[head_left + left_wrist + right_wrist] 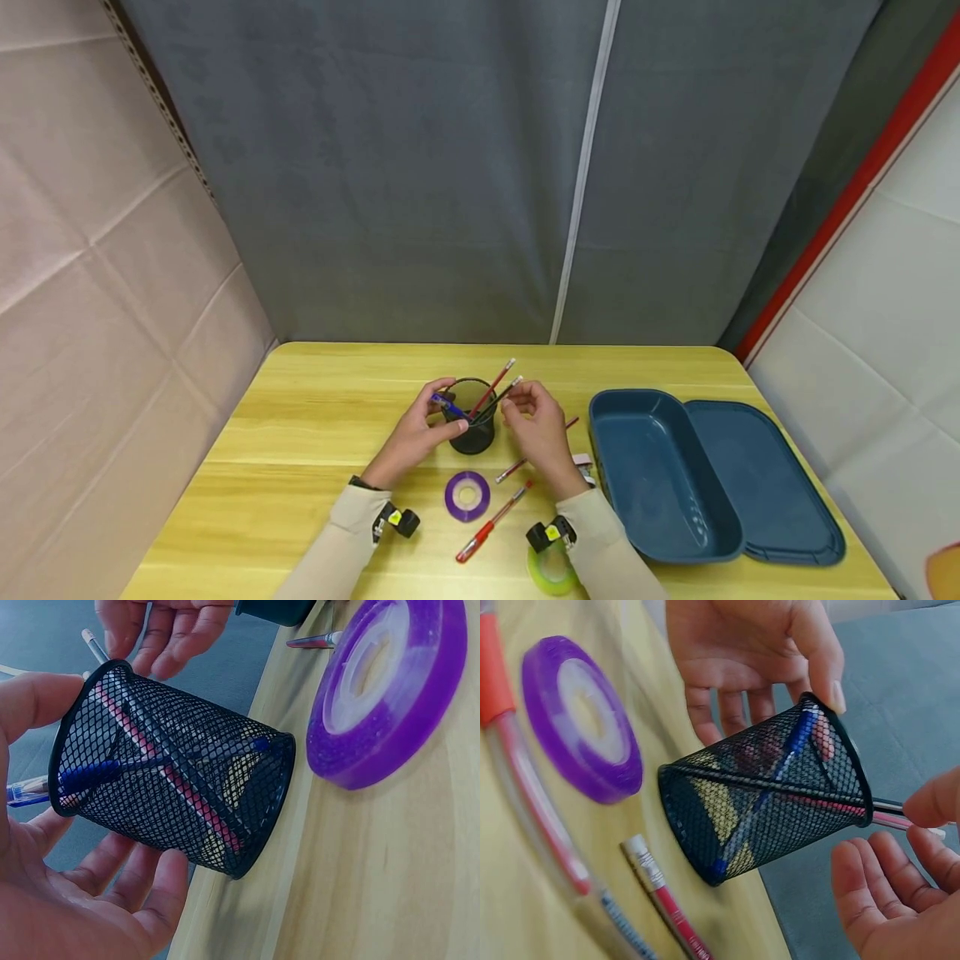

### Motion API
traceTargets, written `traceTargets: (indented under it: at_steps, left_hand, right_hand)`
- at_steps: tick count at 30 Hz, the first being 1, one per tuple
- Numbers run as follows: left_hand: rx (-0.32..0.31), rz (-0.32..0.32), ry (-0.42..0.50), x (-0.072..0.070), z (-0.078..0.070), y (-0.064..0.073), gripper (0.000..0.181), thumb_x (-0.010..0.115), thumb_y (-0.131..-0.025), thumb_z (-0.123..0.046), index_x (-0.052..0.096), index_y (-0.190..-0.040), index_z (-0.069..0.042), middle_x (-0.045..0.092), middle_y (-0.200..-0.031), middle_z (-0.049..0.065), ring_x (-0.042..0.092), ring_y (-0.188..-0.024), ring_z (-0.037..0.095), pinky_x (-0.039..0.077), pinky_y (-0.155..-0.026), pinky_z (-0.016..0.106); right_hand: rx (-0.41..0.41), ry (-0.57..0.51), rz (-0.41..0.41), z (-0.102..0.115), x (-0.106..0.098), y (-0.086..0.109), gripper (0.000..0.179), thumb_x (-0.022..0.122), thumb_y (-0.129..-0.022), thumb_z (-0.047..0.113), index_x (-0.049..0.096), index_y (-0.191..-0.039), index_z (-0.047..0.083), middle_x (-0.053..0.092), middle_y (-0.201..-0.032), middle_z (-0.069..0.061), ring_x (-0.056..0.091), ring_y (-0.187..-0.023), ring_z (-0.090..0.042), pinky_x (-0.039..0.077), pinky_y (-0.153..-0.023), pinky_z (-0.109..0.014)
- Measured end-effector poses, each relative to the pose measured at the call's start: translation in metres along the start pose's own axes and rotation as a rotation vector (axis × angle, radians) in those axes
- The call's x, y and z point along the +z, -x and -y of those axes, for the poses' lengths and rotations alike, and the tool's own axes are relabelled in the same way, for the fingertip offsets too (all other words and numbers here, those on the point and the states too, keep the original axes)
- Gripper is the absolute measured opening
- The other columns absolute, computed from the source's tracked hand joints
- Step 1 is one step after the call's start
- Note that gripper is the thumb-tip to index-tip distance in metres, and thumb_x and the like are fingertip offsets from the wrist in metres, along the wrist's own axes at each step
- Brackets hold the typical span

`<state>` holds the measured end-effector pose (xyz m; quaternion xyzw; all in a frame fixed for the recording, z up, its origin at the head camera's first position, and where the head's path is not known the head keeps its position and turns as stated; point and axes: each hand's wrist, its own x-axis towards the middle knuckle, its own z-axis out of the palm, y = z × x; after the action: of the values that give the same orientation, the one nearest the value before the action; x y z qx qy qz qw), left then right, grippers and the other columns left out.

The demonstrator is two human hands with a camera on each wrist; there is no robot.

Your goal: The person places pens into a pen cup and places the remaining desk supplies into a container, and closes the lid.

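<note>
A black mesh pen cup [471,440] stands upright on the table, holding a blue pen [90,777], a red pencil [492,387] and a black pencil [502,397]. My left hand [416,439] grips the cup from the left, thumb at the rim and fingers around its side. On the cup's right, my right hand [542,429] has its fingers loosely bent, the thumb [939,801] overlapping the black pencil's upper end in the right wrist view. Beside that hand lies another red pencil [671,907], partly hidden by it in the head view.
Before the cup lie a purple tape roll [452,498] and a red pen [487,531]. A yellow-green tape roll [551,585] is partly under the right forearm. Farther right are a blue box [667,483] and its lid [772,483]. A small whitish object [582,460] sits near the box.
</note>
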<state>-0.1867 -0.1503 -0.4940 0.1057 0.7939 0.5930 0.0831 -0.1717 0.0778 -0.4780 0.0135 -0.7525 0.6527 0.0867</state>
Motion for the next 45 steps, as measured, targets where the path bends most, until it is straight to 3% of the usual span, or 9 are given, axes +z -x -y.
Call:
traceTargets:
  at_steps: [8,14,19,22,31,38,45]
  left_hand:
    - [0.005,0.000,0.001,0.000,-0.001,0.000,0.077,0.082,-0.094,-0.026,0.042,-0.160,-0.031,0.050,-0.153,0.021,0.051,-0.138,0.040,0.054,-0.091,0.038]
    - [0.015,0.000,0.006,0.000,0.001,-0.001,0.079,0.082,-0.094,-0.024,0.040,-0.161,-0.026,0.051,-0.151,0.023,0.052,-0.138,0.040,0.055,-0.093,0.040]
    - [0.005,-0.004,-0.008,0.000,0.002,0.001,0.077,0.082,-0.094,-0.027,0.041,-0.160,-0.028,0.051,-0.153,0.021,0.050,-0.140,0.043,0.053,-0.100,0.051]
    - [-0.003,-0.007,-0.023,0.000,0.002,0.002,0.077,0.082,-0.094,-0.030,0.042,-0.160,-0.030,0.052,-0.154,0.018,0.048,-0.142,0.044,0.051,-0.103,0.056]
    - [0.007,-0.003,-0.016,-0.001,0.001,0.000,0.079,0.082,-0.094,-0.028,0.040,-0.161,-0.025,0.054,-0.149,0.023,0.051,-0.139,0.041,0.052,-0.095,0.042]
    - [0.005,-0.004,-0.011,-0.001,-0.001,0.001,0.076,0.082,-0.093,-0.027,0.043,-0.158,-0.032,0.055,-0.148,0.023,0.053,-0.137,0.040,0.051,-0.093,0.039]
    - [0.009,-0.009,-0.016,0.000,-0.002,0.001,0.076,0.082,-0.094,-0.026,0.043,-0.159,-0.028,0.055,-0.148,0.023,0.053,-0.136,0.039,0.051,-0.094,0.038]
  right_hand:
    - [0.007,0.140,0.034,-0.002,-0.006,0.013,0.017,0.072,-0.098,0.009,0.070,-0.113,0.003,0.074,-0.103,-0.008,0.069,-0.092,-0.017,0.056,-0.079,-0.023]
    - [-0.004,0.160,0.130,-0.001,-0.009,0.026,0.015,0.074,-0.096,0.007,0.071,-0.110,0.005,0.073,-0.101,-0.006,0.069,-0.093,-0.018,0.059,-0.079,-0.023]
    - [-0.025,0.224,0.235,-0.005,-0.013,0.036,0.017,0.075,-0.096,0.010,0.072,-0.112,0.005,0.073,-0.103,-0.003,0.069,-0.099,-0.018,0.059,-0.082,-0.021]
    - [-0.048,0.242,0.283,-0.009,-0.016,0.042,0.016,0.075,-0.096,0.009,0.072,-0.111,0.005,0.074,-0.105,-0.008,0.070,-0.100,-0.019,0.060,-0.083,-0.021]
    - [-0.071,0.251,0.381,-0.013,-0.022,0.057,0.015,0.072,-0.098,0.003,0.070,-0.113,0.001,0.073,-0.108,-0.018,0.072,-0.095,-0.021,0.060,-0.081,-0.021]
    - [-0.115,0.316,0.448,-0.016,-0.027,0.065,0.015,0.074,-0.097,0.008,0.072,-0.112,0.004,0.076,-0.106,-0.010,0.073,-0.091,-0.013,0.061,-0.081,-0.024]
    - [-0.169,0.414,0.541,-0.020,-0.033,0.070,0.016,0.077,-0.095,0.012,0.075,-0.111,0.012,0.075,-0.111,-0.002,0.073,-0.099,-0.014,0.062,-0.087,-0.032]
